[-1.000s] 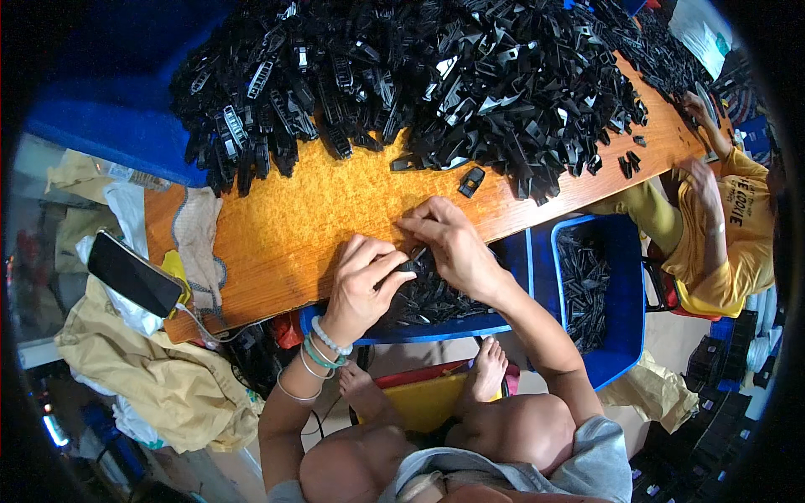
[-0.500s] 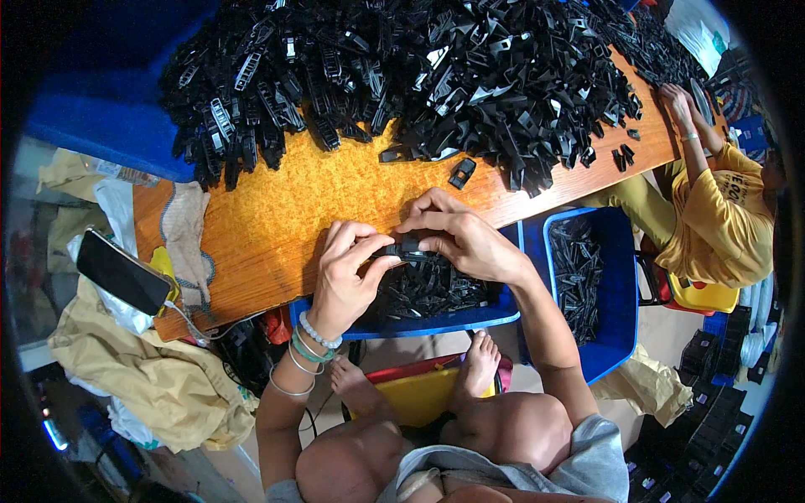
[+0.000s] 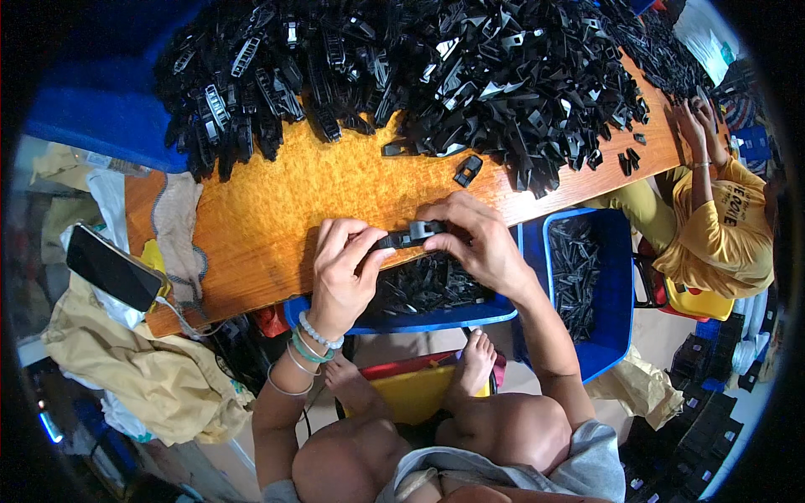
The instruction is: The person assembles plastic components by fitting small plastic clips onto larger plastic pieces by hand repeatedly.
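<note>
Between my two hands is a narrow black plastic part [image 3: 411, 235], held level above the table's front edge. My left hand [image 3: 344, 261] pinches its left end with thumb and fingers. My right hand [image 3: 483, 243] grips the other end, thumb below and fingers above. A raised, greyish piece shows on top of the part near the right fingers; I cannot tell whether it is separate. Beyond my hands, a small black plastic piece [image 3: 468, 171] lies alone on the wooden table [image 3: 285, 197]. Below my hands, a blue bin [image 3: 436, 322] contains many similar black parts.
A large heap of black plastic parts [image 3: 503, 92] covers the table's far side. To the right stands a second blue bin [image 3: 616, 335] with more parts. A phone [image 3: 113, 267] and a cloth [image 3: 178, 226] are at left. A co-worker in yellow [image 3: 725, 226] sits at far right.
My right hand has shifted right along the part and turned slightly, so more of the part shows between my hands. The co-worker's hands have also moved.
</note>
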`<state>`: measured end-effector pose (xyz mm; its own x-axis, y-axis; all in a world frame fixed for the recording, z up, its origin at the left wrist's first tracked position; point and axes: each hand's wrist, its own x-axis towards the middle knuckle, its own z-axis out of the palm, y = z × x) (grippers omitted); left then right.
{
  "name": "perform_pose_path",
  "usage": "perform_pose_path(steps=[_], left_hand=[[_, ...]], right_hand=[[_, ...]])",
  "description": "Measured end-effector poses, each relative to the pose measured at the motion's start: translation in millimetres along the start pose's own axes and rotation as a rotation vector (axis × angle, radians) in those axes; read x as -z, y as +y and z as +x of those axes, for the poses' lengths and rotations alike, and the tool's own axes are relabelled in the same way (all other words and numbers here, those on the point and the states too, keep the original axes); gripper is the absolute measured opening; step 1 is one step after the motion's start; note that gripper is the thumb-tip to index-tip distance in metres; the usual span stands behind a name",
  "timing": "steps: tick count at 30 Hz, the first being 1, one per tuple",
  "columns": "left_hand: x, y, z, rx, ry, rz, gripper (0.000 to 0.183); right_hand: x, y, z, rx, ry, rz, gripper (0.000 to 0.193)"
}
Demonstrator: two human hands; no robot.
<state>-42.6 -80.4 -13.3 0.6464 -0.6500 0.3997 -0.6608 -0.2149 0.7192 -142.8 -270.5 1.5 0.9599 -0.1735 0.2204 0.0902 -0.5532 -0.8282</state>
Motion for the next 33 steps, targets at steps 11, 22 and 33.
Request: perform_pose_path(steps=[11, 22, 33], left_hand=[[4, 3, 9, -0.058, -0.118, 0.019, 0.020], [0, 3, -5, -0.251, -0.022, 0.152, 0.027], [1, 3, -21, -0.574, 0.029, 0.025, 0.030]], right_hand=[[-16, 1, 2, 0.095, 0.046, -0.084, 0.030], [-26, -10, -9, 0.090, 0.112, -0.180, 0.048], [-22, -37, -29, -0.048, 0.028, 0.238, 0.033]])
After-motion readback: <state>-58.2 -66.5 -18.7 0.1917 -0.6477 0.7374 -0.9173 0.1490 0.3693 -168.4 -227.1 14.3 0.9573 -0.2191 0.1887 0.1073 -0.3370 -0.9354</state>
